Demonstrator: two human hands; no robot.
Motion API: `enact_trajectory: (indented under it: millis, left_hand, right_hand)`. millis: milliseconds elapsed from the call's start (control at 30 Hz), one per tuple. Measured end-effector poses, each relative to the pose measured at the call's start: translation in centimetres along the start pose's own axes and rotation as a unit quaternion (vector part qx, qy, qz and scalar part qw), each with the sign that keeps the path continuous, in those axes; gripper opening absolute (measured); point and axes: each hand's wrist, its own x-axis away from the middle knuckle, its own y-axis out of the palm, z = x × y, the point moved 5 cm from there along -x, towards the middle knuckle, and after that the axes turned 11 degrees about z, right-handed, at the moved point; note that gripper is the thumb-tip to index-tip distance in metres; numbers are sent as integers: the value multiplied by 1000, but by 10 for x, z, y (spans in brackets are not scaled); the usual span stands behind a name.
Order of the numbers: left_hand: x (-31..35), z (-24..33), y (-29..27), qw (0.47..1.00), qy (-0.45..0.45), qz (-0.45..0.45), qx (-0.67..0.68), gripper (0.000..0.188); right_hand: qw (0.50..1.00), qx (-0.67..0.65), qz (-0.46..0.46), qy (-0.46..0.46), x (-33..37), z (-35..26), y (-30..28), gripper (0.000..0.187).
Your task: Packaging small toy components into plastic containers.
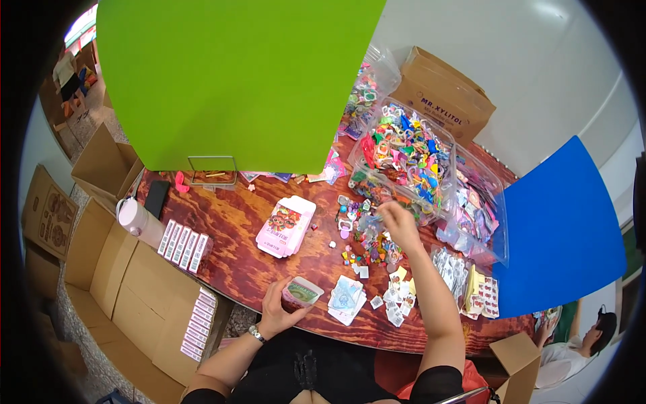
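Note:
My left hand [274, 311] is wrapped round a small open box [301, 292] at the table's front edge; something green shows inside its mouth. My right hand [400, 223] reaches over a pile of small colourful trinkets [377, 248], its fingers pinched together. What they hold, if anything, is too small to make out. Between the hands lies a stack of pale blue and white cards [346, 299]. Beside it are loose white square packets [397, 297]. Farther back sits a stack of flattened pink printed boxes [286, 225].
Clear tubs of plastic toys [410, 151] and shiny packets [474, 215] stand at the back right. Filled pink boxes [183, 246] line the left edge near a pink bottle [138, 219]. A large carton [134, 296] stands below. Green [235, 81] and blue panels [558, 236] flank the table.

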Motion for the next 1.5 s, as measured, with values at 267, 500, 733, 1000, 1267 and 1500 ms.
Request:
enact_trajectory:
  millis: [267, 500, 733, 1000, 1267, 1500]
  left_hand:
    - [4, -5, -1, 1000, -9, -6, 6, 80]
    - [3, -1, -4, 1000, 2, -9, -2, 80]
    - [1, -2, -6, 999, -38, -4, 23, 79]
    - [1, -10, -6, 989, -120, 19, 82, 77]
    - [7, -14, -7, 993, -100, 8, 59, 77]
    - [9, -15, -5, 995, -83, 15, 51, 78]
  right_hand:
    - [990, -91, -19, 108, 16, -2, 9, 18]
    - [938, -274, -18, 214, 26, -21, 4, 17]
    - [921, -320, -80, 206, 29, -54, 0, 19]
    - [813, -462, -100, 341, 51, -27, 28, 24]
    - [921, -318, -46, 220, 22, -6, 56, 28]
    - [990, 94, 23, -106, 14, -5, 106, 22]
